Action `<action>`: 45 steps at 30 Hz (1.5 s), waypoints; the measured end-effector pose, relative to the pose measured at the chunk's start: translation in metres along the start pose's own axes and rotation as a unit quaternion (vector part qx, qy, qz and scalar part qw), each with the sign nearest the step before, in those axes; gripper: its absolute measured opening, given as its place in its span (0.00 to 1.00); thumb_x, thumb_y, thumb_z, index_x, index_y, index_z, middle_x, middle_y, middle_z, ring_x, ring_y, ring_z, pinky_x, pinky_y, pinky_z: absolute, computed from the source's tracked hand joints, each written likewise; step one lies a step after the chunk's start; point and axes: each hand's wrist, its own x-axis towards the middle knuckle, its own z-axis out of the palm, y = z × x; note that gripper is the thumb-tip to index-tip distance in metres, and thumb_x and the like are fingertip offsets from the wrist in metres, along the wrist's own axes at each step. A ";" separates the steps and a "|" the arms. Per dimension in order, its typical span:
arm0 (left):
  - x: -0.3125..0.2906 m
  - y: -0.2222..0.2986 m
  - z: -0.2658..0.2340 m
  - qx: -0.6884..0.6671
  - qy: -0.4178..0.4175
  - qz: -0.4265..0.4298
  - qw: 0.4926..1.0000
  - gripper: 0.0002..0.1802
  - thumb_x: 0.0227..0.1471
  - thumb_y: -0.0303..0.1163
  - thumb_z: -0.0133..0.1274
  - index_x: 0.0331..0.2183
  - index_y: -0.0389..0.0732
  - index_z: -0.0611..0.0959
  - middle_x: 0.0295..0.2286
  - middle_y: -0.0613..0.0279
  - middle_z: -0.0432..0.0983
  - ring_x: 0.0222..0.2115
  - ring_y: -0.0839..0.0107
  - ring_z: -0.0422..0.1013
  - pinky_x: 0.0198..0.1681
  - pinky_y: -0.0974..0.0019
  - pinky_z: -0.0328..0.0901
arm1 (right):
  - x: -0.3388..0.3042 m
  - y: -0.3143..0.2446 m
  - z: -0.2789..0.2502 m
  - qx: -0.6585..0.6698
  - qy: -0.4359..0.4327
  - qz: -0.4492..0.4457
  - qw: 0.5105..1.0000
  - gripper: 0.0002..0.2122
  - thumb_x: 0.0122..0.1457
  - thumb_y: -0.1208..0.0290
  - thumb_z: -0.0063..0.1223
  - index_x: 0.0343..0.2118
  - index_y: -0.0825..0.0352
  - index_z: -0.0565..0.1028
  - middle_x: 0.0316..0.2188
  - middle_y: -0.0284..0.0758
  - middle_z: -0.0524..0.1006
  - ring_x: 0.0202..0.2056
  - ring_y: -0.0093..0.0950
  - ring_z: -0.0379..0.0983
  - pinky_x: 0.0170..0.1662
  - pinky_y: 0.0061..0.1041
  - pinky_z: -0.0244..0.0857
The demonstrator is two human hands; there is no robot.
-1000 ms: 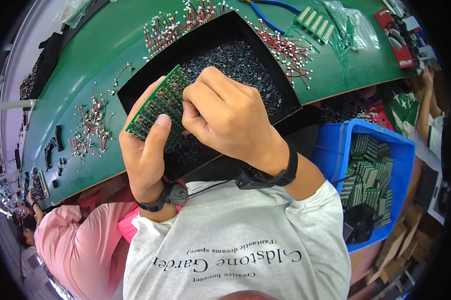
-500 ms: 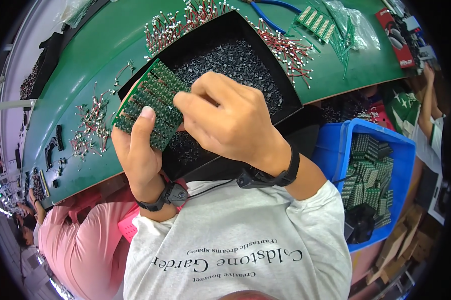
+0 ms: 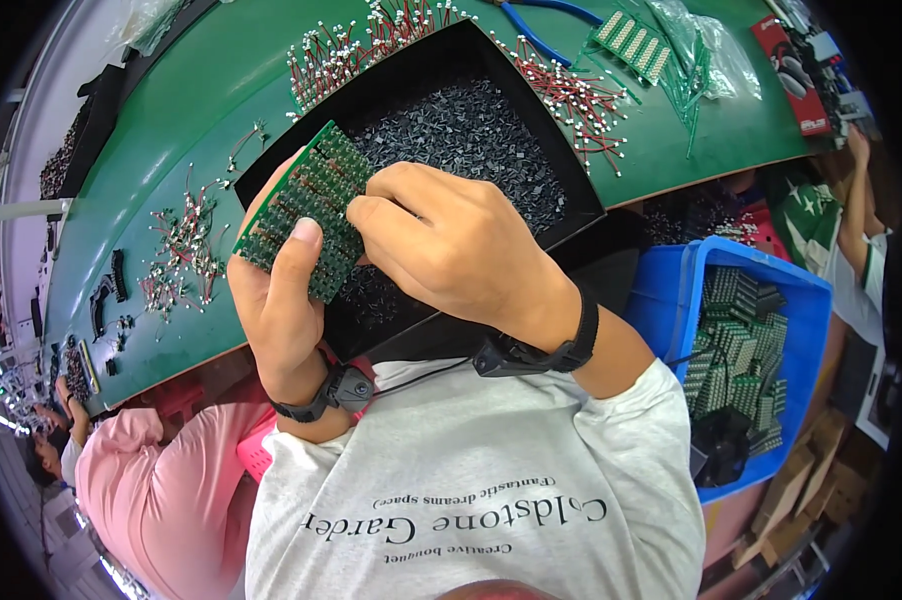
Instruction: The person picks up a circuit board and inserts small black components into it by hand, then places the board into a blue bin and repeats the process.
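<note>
A green circuit board panel [image 3: 316, 190], covered with rows of small parts, is held tilted by my left hand [image 3: 283, 290], thumb on its face and fingers behind. My right hand [image 3: 461, 240] is closed in a pinch at the panel's right edge; whatever lies between those fingertips is too small and hidden to make out. Both hands are over the near left part of a black tray [image 3: 579, 222], which holds a heap of small dark pieces [image 3: 471, 130].
Red-wired connectors [image 3: 576, 100] lie beyond and right of the tray, more wires [image 3: 186, 250] at left. Blue-handled pliers [image 3: 531, 32] and another board panel [image 3: 631, 48] are at the back. A blue bin [image 3: 671, 290] of stacked panels stands at my right. A person in pink [image 3: 161, 490] is at lower left.
My right hand has shifted slightly down and its fingers have drawn closer together at the panel. The panel and my left hand have moved a little to the right.
</note>
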 end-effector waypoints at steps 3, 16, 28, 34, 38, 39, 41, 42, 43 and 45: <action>-0.001 0.000 0.000 0.012 -0.007 0.007 1.000 0.24 0.55 0.24 0.48 0.53 0.25 0.72 0.44 0.49 0.77 0.43 0.66 0.74 0.49 0.65 0.67 | 0.000 -0.001 0.005 -0.002 0.026 -0.007 1.000 0.11 0.39 0.82 0.60 0.28 0.68 0.73 0.24 0.34 0.71 0.25 0.31 0.73 0.27 0.27 0.71; 0.002 -0.002 0.004 -0.040 0.056 0.024 0.997 0.17 0.57 0.24 0.46 0.47 0.24 0.73 0.38 0.47 0.77 0.33 0.63 0.77 0.34 0.63 0.75 | 0.002 0.001 -0.001 -0.008 0.117 0.009 0.993 0.09 0.39 0.83 0.58 0.24 0.66 0.71 0.21 0.32 0.69 0.20 0.30 0.70 0.23 0.25 0.67; -0.001 0.006 0.005 0.004 -0.013 0.027 1.000 0.23 0.54 0.26 0.45 0.50 0.23 0.72 0.38 0.47 0.77 0.36 0.64 0.77 0.39 0.63 0.73 | 0.002 0.002 0.003 -0.032 0.066 0.007 0.997 0.08 0.43 0.79 0.62 0.28 0.66 0.75 0.23 0.31 0.71 0.22 0.28 0.73 0.22 0.25 0.67; 0.001 -0.001 0.005 0.032 0.020 0.051 0.998 0.23 0.53 0.25 0.45 0.50 0.23 0.72 0.39 0.46 0.77 0.35 0.63 0.77 0.39 0.61 0.74 | 0.002 0.001 0.002 -0.054 0.069 -0.002 0.996 0.08 0.42 0.79 0.62 0.25 0.66 0.74 0.21 0.30 0.70 0.21 0.28 0.71 0.21 0.24 0.65; 0.000 -0.001 0.001 -0.025 0.036 0.051 0.998 0.21 0.53 0.22 0.45 0.49 0.25 0.73 0.40 0.46 0.77 0.36 0.62 0.77 0.39 0.61 0.74 | 0.002 0.000 -0.006 -0.045 0.110 0.009 0.993 0.09 0.40 0.77 0.63 0.24 0.65 0.73 0.21 0.30 0.69 0.19 0.28 0.70 0.20 0.24 0.65; -0.001 0.000 0.002 -0.033 0.044 0.046 0.997 0.20 0.53 0.22 0.45 0.49 0.25 0.73 0.40 0.46 0.77 0.36 0.62 0.77 0.38 0.61 0.74 | 0.002 0.000 -0.007 -0.049 0.114 0.013 0.992 0.09 0.39 0.77 0.63 0.24 0.65 0.73 0.21 0.30 0.68 0.19 0.28 0.70 0.21 0.24 0.64; -0.001 -0.003 -0.001 -0.035 0.045 0.049 0.997 0.21 0.54 0.22 0.45 0.50 0.25 0.73 0.41 0.46 0.77 0.37 0.62 0.77 0.39 0.61 0.74 | 0.004 0.000 -0.003 -0.052 0.096 0.005 0.994 0.09 0.39 0.76 0.63 0.24 0.65 0.73 0.21 0.30 0.69 0.20 0.27 0.70 0.21 0.24 0.65; -0.001 -0.004 -0.003 -0.037 0.046 0.051 0.997 0.21 0.54 0.23 0.45 0.50 0.25 0.72 0.41 0.46 0.76 0.37 0.61 0.77 0.40 0.61 0.73 | 0.004 0.001 -0.001 -0.055 0.079 -0.004 0.995 0.10 0.39 0.76 0.64 0.25 0.65 0.73 0.22 0.30 0.69 0.21 0.27 0.70 0.21 0.25 0.65; -0.001 -0.004 -0.002 -0.038 0.046 0.051 0.997 0.21 0.54 0.23 0.45 0.50 0.25 0.72 0.41 0.46 0.76 0.37 0.61 0.77 0.40 0.61 0.73 | 0.003 0.001 0.002 -0.056 0.079 -0.004 0.995 0.10 0.39 0.76 0.64 0.25 0.65 0.73 0.22 0.30 0.69 0.21 0.27 0.70 0.21 0.25 0.65; 0.000 -0.004 0.000 -0.011 0.045 0.043 0.998 0.24 0.54 0.24 0.46 0.52 0.24 0.71 0.42 0.46 0.76 0.40 0.62 0.76 0.44 0.61 0.72 | 0.000 0.002 0.007 -0.048 0.061 -0.036 0.996 0.11 0.39 0.74 0.65 0.26 0.64 0.74 0.23 0.29 0.69 0.22 0.26 0.71 0.22 0.25 0.65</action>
